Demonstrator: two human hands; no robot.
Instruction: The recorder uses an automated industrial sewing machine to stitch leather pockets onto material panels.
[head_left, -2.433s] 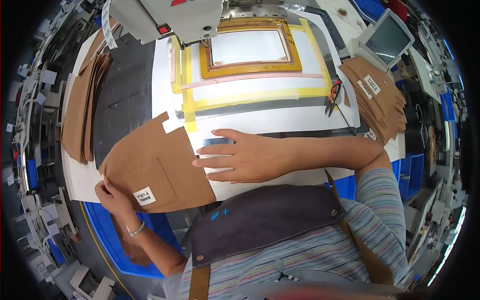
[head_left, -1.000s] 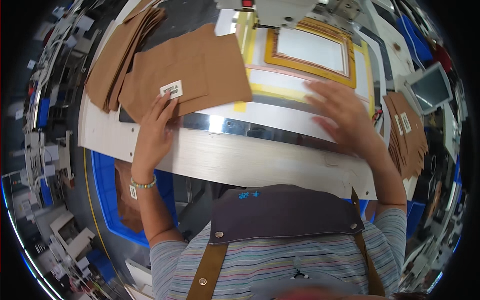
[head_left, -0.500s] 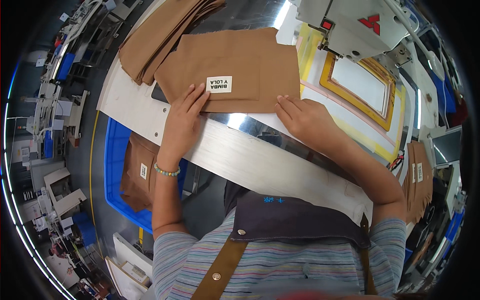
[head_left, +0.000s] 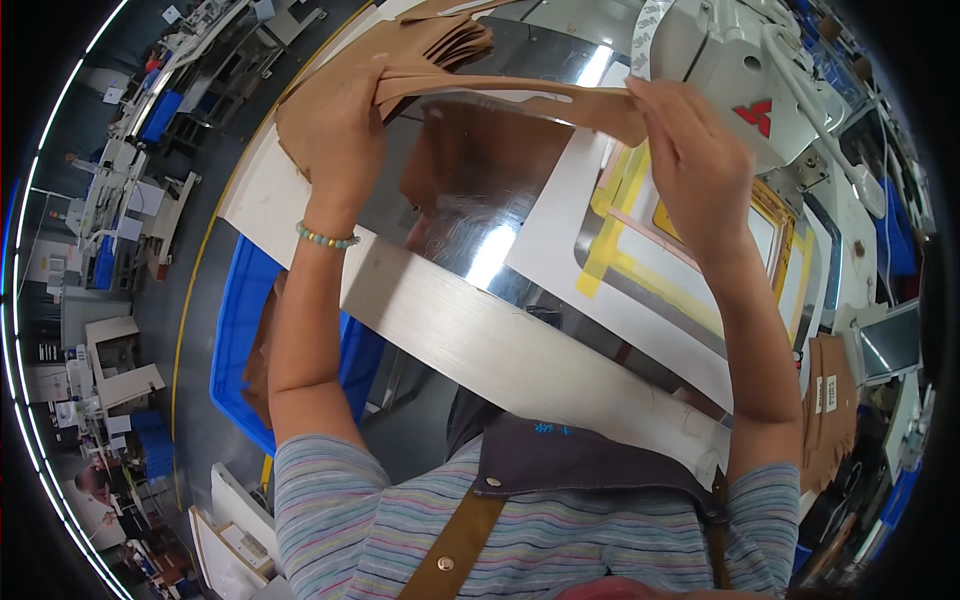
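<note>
My left hand (head_left: pixel 345 135) is closed on the left end of a brown fabric piece (head_left: pixel 530 88), beside a fanned stack of similar pieces (head_left: pixel 460 40) on the worktop's upper left. My right hand (head_left: pixel 700 160) pinches the piece's right end just left of the white machine head (head_left: pixel 760 70). The piece is lifted nearly edge-on between the two, above a shiny metal surface (head_left: pixel 460 190) that reflects it. Below my right hand lie a white sheet with yellow tape (head_left: pixel 630 270) and a yellow frame (head_left: pixel 780 240), partly hidden by that hand.
The pale worktop edge (head_left: pixel 450 350) runs diagonally before me. A blue bin (head_left: pixel 235 350) holding brown fabric stands below it at left. At right are a small monitor (head_left: pixel 885 340) and another brown fabric stack (head_left: pixel 830 380). Other workstations line the aisle at far left.
The brown piece, lying flat with its label up half a second ago, is now raised on edge. Both hands have moved up and away from me with it, uncovering the metal surface.
</note>
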